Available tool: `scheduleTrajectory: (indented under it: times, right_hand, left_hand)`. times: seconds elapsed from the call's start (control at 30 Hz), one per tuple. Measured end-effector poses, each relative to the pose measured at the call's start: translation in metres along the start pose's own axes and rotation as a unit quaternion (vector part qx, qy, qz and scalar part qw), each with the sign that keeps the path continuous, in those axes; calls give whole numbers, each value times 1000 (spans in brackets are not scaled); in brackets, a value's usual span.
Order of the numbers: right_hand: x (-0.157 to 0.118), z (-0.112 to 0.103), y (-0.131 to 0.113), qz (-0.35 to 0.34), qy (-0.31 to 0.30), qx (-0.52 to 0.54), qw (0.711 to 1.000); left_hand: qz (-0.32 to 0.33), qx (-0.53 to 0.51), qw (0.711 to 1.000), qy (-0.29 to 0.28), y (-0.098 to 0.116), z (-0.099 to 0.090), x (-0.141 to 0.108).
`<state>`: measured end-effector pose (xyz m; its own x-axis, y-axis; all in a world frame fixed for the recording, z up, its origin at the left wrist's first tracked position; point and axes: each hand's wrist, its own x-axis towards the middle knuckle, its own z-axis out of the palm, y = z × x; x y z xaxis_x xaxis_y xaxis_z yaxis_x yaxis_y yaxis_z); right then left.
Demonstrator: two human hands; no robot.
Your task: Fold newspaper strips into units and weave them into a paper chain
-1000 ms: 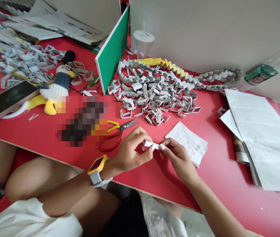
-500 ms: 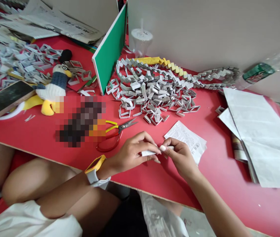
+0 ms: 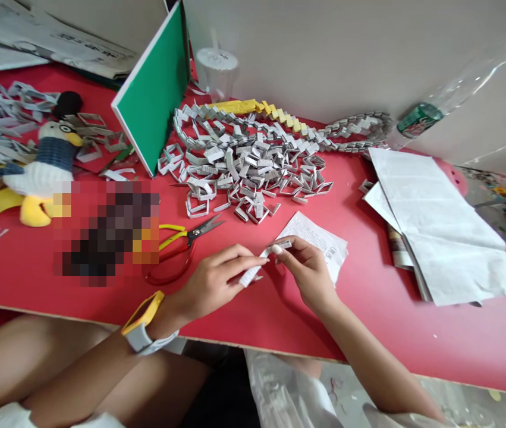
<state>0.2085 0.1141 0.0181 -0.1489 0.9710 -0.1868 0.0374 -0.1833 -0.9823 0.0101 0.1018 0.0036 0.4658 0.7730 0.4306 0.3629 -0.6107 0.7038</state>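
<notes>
Where the near edge of the counter (image 3: 467, 351) passes its middle stretch, I see from afar a pale paper strip (image 3: 250, 275), raised over the surface and bent between the left hand (image 3: 217, 279) and the right hand (image 3: 310, 267). I judge slipping the main risk: only fingers and thumbs bear on the strip, so an uneven pull from either side could free one end or skew the bend. If dropped, it might land on the sheet (image 3: 308, 235) just beyond, or stray toward the pile (image 3: 257, 163) by the far edge and be lost among similar pieces. A careless sweep of the left hand could also catch the scissors (image 3: 195, 234), lying just beyond it.

Pose: the left hand extends from the near left, back upward, fingers long and closed lightly, with the strip's lower end protruding beneath them. The right hand, angled from the near right, forms a tight thumb-and-index pinch on the upper end. Whether one length or two overlap there, I cannot tell.
</notes>
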Motion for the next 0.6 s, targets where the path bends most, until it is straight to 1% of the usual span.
scheduleTrajectory:
  times: [0.1,0.17,0.2,0.3,0.43,0.53,0.6]
  right_hand:
    - [0,0,1,-27,4,-18,999]
    - [-1,2,2,-37,-5,-19,999]
    - [-2,3,2,-39,-13,-15,999]
    - [-6,6,2,-50,-18,4,999]
    - [-12,8,2,-83,7,-1,997]
    - [-15,10,3,-104,8,-27,994]
    - [-16,10,5,-117,8,-44,992]
  left_hand:
    - [38,-12,997,-59,1,-4,0]
    - [43,-25,996,-80,1,-6,0]
    - [36,-33,995,-83,2,-7,1]
    - [-9,-49,997,-63,3,-8,3]
    - [-62,-61,996,-24,5,-7,7]
    - [-78,-70,994,-8,4,-7,8]
    - [-72,-61,996,-3,4,-6,8]
